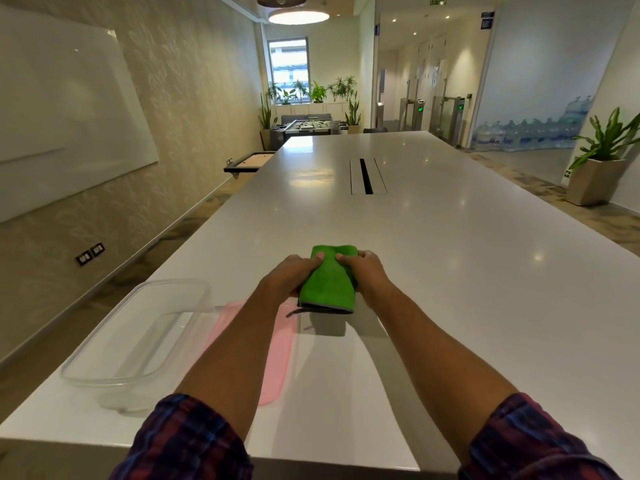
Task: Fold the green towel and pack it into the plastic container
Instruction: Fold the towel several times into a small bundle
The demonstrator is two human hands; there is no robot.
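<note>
The green towel (329, 282) is folded into a small thick bundle and is held a little above the white table (450, 258), casting a shadow below. My left hand (294, 275) grips its left side and my right hand (365, 271) grips its right side, fingers curled over the top. The clear plastic container (138, 337) stands open and empty at the table's near left corner, left of my left forearm. Its pink lid (277, 355) lies flat between the container and the towel, partly hidden by my left arm.
A cable slot (367, 176) is set into the table's middle, farther away. The table's left edge runs just beside the container, and the near edge lies under my sleeves. A potted plant (599, 161) stands on the floor at right.
</note>
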